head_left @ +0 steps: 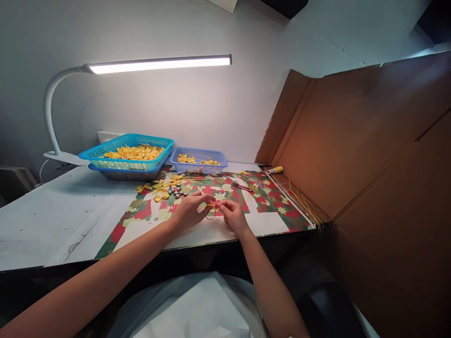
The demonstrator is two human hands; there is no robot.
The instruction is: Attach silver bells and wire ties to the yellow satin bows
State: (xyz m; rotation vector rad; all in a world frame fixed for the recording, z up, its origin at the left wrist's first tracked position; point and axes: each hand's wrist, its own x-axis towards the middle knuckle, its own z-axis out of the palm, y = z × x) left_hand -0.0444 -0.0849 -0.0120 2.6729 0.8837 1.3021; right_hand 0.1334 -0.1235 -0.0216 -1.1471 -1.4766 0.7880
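Close together over the near part of the table, my two hands pinch a thin yellow cord (210, 217) that hangs in a small loop between them. My left hand (190, 211) has thumb and forefinger closed on the cord from the left. From the right, the fingertips of my right hand (231, 215) are closed on it too. Just beyond my left hand lie several small silver bells (176, 190). Several yellow ribbon bows (161, 191) are scattered beside them. Further right rests a pair of small scissors or snips (241, 187).
A turquoise basket (88, 156) of yellow bows sits stacked on a blue one, left of a lavender basket (199, 168). A lamp (158, 64) reaches overhead. Tall cardboard (362, 136) walls the right side, with a yellow thread spool (276, 170) and loose cords (305, 206) by it.
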